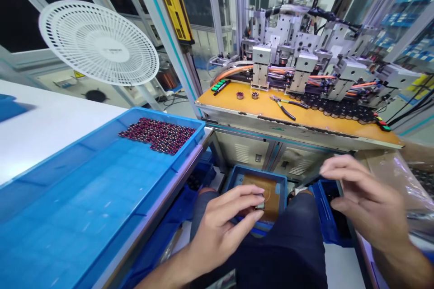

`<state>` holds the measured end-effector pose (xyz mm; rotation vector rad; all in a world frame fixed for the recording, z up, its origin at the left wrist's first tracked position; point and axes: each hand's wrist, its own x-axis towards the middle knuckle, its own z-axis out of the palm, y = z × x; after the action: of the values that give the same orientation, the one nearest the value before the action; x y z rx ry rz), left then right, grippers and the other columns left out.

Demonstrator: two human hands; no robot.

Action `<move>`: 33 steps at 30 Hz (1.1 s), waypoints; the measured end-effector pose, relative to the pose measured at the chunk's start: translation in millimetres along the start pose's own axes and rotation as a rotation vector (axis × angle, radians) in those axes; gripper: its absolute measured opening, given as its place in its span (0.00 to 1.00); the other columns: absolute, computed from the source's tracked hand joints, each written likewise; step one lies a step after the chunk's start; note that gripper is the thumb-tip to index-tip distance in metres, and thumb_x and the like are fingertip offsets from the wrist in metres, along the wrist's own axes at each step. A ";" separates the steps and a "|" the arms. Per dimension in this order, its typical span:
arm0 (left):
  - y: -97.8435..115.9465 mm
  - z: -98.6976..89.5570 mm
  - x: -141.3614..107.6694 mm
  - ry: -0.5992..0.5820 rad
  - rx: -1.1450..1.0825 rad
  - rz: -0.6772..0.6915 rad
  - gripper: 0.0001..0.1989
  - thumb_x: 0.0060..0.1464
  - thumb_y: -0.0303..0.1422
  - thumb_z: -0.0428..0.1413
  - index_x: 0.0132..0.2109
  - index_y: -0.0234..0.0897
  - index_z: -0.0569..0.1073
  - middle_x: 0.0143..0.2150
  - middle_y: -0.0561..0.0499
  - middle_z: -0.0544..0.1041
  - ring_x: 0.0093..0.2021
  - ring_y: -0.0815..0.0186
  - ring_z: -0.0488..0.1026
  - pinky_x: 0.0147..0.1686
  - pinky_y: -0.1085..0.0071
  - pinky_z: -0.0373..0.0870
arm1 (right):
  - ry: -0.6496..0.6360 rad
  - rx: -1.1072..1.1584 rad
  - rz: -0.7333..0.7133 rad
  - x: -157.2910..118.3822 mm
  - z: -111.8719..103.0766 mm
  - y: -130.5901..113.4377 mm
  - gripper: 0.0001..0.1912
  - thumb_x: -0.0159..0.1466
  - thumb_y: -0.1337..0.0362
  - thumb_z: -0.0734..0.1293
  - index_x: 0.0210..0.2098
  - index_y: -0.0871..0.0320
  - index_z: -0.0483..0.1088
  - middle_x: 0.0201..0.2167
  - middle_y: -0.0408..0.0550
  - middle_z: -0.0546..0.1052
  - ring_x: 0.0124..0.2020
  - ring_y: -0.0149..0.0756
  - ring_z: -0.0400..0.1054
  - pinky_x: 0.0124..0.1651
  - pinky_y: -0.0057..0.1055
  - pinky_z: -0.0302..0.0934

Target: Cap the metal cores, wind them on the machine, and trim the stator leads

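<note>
My left hand (225, 223) is closed round a small round metal part (260, 202), its fingertips pressed on the part's sides above the lap. Most of the part is hidden by the fingers. On the right, my right hand (366, 196) is raised with thumb and fingers apart and nothing visible between them. It is over a narrow blue bin (320, 210) holding dark pieces. Below and beyond my left hand is a blue tray (233, 174) with a brown sheet (273, 194) and a thin wire in it.
Many small red-and-black parts (159, 135) lie at the far end of a large blue tray (84, 189) on the left. Ahead, an orange bench (230, 99) carries pliers (283, 108), two small round parts and a row of dark parts under a machine. A white fan (101, 45) stands back left.
</note>
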<state>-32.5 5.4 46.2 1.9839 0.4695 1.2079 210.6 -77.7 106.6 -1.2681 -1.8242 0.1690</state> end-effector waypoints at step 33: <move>-5.6 -22.8 -17.9 0.253 -0.028 -0.105 0.13 0.54 0.19 0.61 0.42 0.41 0.81 0.45 0.46 0.82 0.44 0.63 0.81 0.41 0.72 0.80 | -0.442 -0.822 0.209 155.2 22.4 143.2 0.27 0.65 0.48 0.65 0.51 0.66 0.69 0.48 0.67 0.75 0.49 0.57 0.70 0.53 0.47 0.64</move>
<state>-60.7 6.9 37.6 1.7676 0.6711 1.3974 279.6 123.1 104.0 -2.1238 -2.2302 -0.2379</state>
